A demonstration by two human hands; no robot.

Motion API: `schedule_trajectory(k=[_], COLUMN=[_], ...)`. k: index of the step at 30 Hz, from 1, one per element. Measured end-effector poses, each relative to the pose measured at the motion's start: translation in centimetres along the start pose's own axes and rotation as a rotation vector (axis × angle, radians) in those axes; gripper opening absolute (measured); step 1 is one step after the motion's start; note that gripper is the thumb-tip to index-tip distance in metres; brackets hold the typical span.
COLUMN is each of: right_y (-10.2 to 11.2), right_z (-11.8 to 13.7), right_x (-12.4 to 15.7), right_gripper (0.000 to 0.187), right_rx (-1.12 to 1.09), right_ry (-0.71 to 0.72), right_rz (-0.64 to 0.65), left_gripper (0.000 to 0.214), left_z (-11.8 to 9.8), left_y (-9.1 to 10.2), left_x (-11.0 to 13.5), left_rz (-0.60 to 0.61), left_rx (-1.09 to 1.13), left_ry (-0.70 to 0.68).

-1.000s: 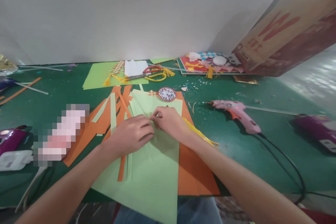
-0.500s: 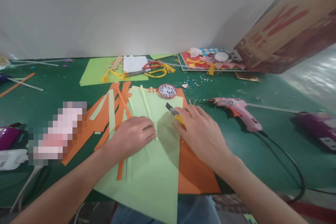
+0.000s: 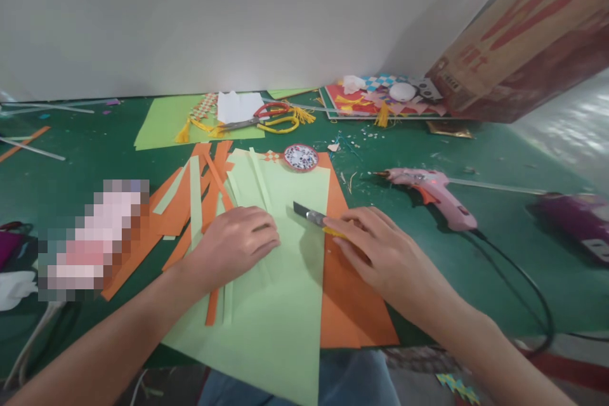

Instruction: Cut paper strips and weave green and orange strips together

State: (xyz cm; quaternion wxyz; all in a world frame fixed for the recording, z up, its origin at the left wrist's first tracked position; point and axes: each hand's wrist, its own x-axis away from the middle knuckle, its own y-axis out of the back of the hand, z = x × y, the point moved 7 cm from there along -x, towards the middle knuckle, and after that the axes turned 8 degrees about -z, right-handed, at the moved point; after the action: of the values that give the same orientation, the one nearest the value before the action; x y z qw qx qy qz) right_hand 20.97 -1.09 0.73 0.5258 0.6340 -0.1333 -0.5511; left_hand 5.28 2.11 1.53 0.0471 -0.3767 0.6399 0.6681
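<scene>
My left hand (image 3: pixel 238 243) rests palm-down with curled fingers on a light green paper sheet (image 3: pixel 280 292), pressing it onto the green table. My right hand (image 3: pixel 380 254) is closed round a yellow utility knife (image 3: pixel 318 221); its grey blade points left over the green sheet, just right of my left fingers. An orange sheet (image 3: pixel 354 304) lies under the green one. Cut green and orange strips (image 3: pixel 204 193) are fanned out to the left of my left hand.
A pink glue gun (image 3: pixel 435 193) with a black cord lies to the right. A round dish of beads (image 3: pixel 301 157) sits beyond the sheets. Red-handled scissors (image 3: pixel 259 119) and yellow tassels lie on green paper at the back. A cardboard box (image 3: pixel 523 51) stands far right. A purple device (image 3: pixel 575 222) lies at the right edge.
My right hand left the spot beside my left hand, went right to the yellow knife, picked it up and now holds it with the blade over the green sheet. My left hand stayed put.
</scene>
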Motion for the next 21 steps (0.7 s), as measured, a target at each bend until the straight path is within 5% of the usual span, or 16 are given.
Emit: schedule_trajectory(k=[5, 21], right_y=[0.9, 1.0], right_z=[1.5, 3.0], right_x=[1.9, 1.8], right_gripper=[0.029, 0.034], right_rx=[-0.128, -0.053], right_ry=[0.084, 0.167], right_rz=[0.132, 0.115], left_gripper=[0.026, 0.023], left_z=[0.2, 0.3], left_y=[-0.2, -0.6], left_x=[-0.1, 0.2], left_rz=[0.014, 0.04], left_rx=[0.04, 0.073], left_ry=[0.015, 0.037])
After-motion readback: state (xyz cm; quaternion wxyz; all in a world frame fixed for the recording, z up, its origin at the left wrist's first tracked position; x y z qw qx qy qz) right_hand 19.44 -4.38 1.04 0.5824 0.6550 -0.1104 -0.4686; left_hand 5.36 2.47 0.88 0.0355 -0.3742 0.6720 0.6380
